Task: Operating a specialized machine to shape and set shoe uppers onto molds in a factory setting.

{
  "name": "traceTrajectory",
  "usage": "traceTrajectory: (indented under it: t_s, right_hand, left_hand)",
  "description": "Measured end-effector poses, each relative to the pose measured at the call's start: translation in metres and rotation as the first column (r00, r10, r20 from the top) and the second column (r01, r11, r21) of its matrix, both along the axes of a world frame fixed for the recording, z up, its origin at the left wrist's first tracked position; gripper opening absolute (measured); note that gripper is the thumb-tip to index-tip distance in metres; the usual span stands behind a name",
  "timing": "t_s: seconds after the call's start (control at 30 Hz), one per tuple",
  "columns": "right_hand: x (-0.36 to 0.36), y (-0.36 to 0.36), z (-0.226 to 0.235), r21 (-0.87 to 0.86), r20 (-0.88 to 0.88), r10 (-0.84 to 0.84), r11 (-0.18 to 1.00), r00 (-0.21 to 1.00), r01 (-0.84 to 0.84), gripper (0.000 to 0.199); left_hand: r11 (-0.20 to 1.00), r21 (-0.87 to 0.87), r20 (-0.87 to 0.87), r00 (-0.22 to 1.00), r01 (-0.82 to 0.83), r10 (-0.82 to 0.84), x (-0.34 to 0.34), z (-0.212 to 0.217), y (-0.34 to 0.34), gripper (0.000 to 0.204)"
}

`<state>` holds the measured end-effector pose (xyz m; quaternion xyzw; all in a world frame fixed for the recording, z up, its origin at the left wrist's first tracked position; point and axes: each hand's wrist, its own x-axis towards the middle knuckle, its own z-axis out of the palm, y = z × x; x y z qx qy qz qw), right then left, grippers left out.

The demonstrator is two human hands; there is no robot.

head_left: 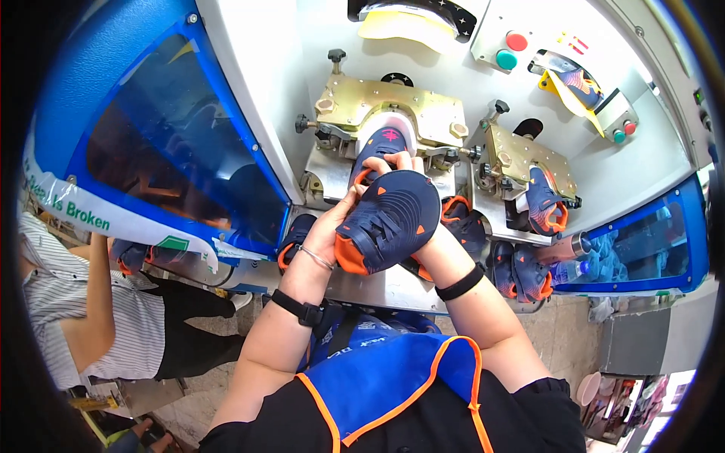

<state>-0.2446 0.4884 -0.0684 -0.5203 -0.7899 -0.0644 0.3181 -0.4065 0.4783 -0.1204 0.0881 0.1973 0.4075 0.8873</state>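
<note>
As seen from the head: raised before the machine, near mid-view, a navy shoe (389,219) with orange lining, upper facing the camera, toe to the upper right, heel to the lower left; along its left edge, the left hand (332,219), partly curled; mostly hidden behind it, the right hand (400,160), with only bent fingers showing past its upper edge; impossible to tell the carrying hand, or how far closed around the shoe. Just beyond, overlapped by those fingers, a second shoe (385,137), toe under the arch of a brass-coloured clamp (343,102); contact impossible to make out. To the right, another clamp (507,151) with a third shoe (542,198); above, a red button (516,41) beside a green button (506,60); lower right, a dark pair (521,272) near a bottle (570,270); at left, a blue door (91,83); below that, a co-worker (128,325) in stripes.
</note>
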Motion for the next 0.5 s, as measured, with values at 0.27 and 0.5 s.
traceTrajectory:
  t_s: [0.27,0.5]
  right_hand:
    - [0.006,0.002,-0.008,0.037,-0.014,0.018,0.999,1.000,-0.018,0.040]
    - [0.053,-0.063,-0.009,0.183,-0.385,0.090,0.983,0.918,-0.020,0.056]
  left_hand:
    - [0.999,0.035,-0.040,0.998,-0.042,0.043,0.006,0.000,-0.013,0.045]
    - [0.929,0.099,-0.159,0.916,-0.357,0.369,-0.021,0.026,-0.083,0.052]
